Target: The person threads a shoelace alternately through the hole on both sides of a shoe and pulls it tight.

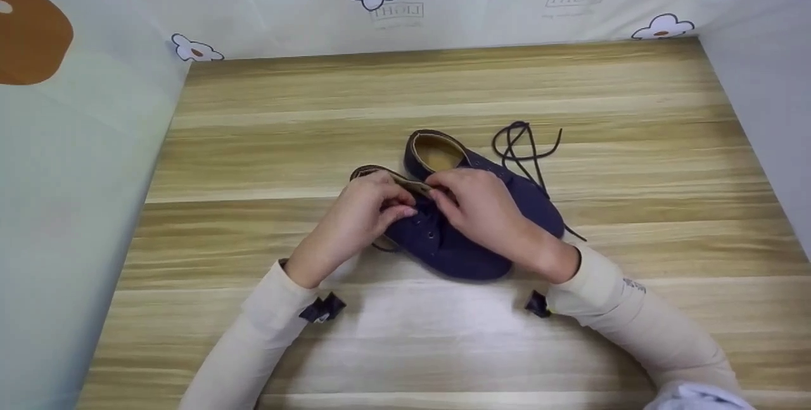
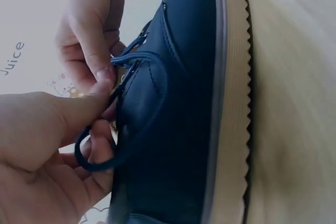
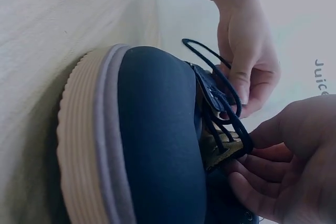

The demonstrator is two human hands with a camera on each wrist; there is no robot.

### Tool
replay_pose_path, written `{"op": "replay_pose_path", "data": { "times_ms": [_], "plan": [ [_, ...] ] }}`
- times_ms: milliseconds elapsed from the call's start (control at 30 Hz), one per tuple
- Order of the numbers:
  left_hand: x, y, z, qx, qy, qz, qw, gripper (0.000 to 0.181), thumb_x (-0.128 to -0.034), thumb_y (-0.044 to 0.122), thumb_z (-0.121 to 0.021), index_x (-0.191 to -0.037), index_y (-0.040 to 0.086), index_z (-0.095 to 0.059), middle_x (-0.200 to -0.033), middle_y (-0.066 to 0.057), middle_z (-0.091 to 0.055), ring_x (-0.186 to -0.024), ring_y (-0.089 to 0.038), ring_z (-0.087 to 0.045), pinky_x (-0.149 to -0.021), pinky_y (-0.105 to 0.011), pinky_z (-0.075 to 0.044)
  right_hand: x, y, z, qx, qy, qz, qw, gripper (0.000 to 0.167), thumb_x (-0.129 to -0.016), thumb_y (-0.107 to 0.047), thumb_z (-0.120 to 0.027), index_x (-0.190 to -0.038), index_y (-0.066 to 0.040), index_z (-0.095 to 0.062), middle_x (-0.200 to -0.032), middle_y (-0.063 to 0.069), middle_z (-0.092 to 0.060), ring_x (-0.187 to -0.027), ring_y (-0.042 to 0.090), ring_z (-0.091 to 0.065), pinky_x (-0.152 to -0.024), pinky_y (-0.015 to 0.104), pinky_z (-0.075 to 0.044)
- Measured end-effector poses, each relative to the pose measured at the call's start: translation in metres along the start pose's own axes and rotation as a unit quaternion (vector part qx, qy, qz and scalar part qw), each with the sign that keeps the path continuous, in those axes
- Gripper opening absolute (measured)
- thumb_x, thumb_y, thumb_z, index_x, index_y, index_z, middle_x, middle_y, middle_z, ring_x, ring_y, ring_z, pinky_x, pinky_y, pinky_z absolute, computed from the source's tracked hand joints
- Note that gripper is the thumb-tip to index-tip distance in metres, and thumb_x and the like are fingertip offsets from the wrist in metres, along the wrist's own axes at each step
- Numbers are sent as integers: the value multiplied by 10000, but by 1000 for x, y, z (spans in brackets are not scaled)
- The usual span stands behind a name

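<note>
Two dark blue lace-up shoes sit side by side on the table. Both hands work at the lacing of the near shoe (image 1: pixel 472 258), whose beige lining shows at the opening. My left hand (image 1: pixel 364 207) pinches the dark blue shoelace (image 2: pixel 152 59) beside the eyelets; a lace loop hangs over its fingers in the left wrist view. With thumb and fingers, my right hand (image 3: pixel 294 156) grips the eyelet flap (image 3: pixel 218 150) at its edge, against the lace. The exact hold of the fingertips is partly hidden. Behind the right hand lies the far shoe (image 1: pixel 535 198).
A loose dark shoelace (image 1: pixel 526 150) trails from the far shoe across the wood-grain table (image 1: pixel 285 125). Pale flower-print sheeting (image 1: pixel 285 4) stands along the back and sides. Black camera pieces (image 1: pixel 323 307) hang at both wrists.
</note>
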State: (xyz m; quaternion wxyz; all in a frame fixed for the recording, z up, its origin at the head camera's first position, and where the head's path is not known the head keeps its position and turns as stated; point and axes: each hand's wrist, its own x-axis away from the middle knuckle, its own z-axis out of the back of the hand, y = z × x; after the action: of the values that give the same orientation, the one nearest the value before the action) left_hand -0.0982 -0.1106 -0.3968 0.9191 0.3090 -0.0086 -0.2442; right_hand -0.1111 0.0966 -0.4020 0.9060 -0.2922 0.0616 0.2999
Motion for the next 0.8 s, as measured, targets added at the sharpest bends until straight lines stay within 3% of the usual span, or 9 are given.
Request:
{"op": "replay_pose_path", "data": {
  "times_ms": [133,233,300,400,467,600,700,767,800],
  "plan": [
    [0,1,1,-173,368,21,9992,132,-917,202,-689,-920,75,-727,-864,-47,-668,-807,-192,-644,-764,-353,-539,0,1,-1,-28,-2,14,10000,157,-955,-153,-625,-1039,-77,-735,-975,61,-761,-870,210,-714,-771,385,-565],
    [1,2,3,450,838,182,9953,143,-967,179,-608,-961,44,-657,-835,-61,-690,-757,-174,-666,-699,-300,-565,-1,1,-1,-43,10,26,10000,156,-955,-152,-623,-1035,-81,-737,-966,57,-760,-858,204,-711,-765,384,-564],
    [2,3,4,1096,1178,204,9868,121,-976,136,-587,-985,21,-624,-846,-88,-718,-744,-170,-694,-678,-252,-578,-1,1,-1,-66,18,28,10000,155,-952,-154,-627,-1034,-83,-738,-960,55,-760,-847,201,-708,-755,385,-562],
    [4,6,9,1920,1831,-34,9642,108,-946,60,-623,-1009,-27,-637,-902,-140,-745,-794,-183,-729,-716,-225,-591,-1,1,-1,-96,6,14,10000,155,-950,-158,-630,-1035,-85,-738,-955,51,-760,-838,199,-705,-752,387,-560],
    [5,8,16,2171,2411,-351,9452,139,-917,24,-652,-1034,-51,-665,-960,-161,-753,-854,-182,-739,-773,-241,-594,-1,1,0,-120,7,10,9999,155,-951,-159,-630,-1035,-87,-739,-954,49,-760,-838,198,-707,-757,389,-560],
    [3,15,39,2450,3628,-900,8946,153,-888,-33,-660,-1032,-68,-700,-975,-169,-760,-877,-176,-746,-783,-306,-602,0,2,-1,-143,13,38,9999,158,-954,-156,-623,-1036,-85,-739,-957,47,-761,-851,196,-713,-772,389,-562],
    [2,19,54,2961,4111,-1003,8563,119,-886,-77,-639,-990,-100,-692,-939,-148,-766,-845,-217,-750,-767,-345,-606,0,2,-1,-148,12,54,9999,160,-954,-154,-624,-1038,-80,-739,-956,50,-761,-838,192,-710,-761,381,-562],
    [1,19,59,3243,4147,-990,8444,107,-880,-90,-640,-976,-115,-680,-931,-142,-766,-838,-241,-748,-769,-360,-606,0,2,-1,-148,0,41,9999,162,-953,-151,-624,-1041,-80,-740,-957,53,-761,-825,187,-706,-750,373,-562],
    [0,18,58,3289,4060,-979,8470,104,-872,-91,-650,-968,-115,-679,-930,-143,-765,-840,-246,-747,-773,-360,-605,0,2,0,-157,-2,33,9999,162,-952,-150,-624,-1041,-79,-741,-955,55,-761,-815,183,-703,-741,365,-562]
  ]
}}
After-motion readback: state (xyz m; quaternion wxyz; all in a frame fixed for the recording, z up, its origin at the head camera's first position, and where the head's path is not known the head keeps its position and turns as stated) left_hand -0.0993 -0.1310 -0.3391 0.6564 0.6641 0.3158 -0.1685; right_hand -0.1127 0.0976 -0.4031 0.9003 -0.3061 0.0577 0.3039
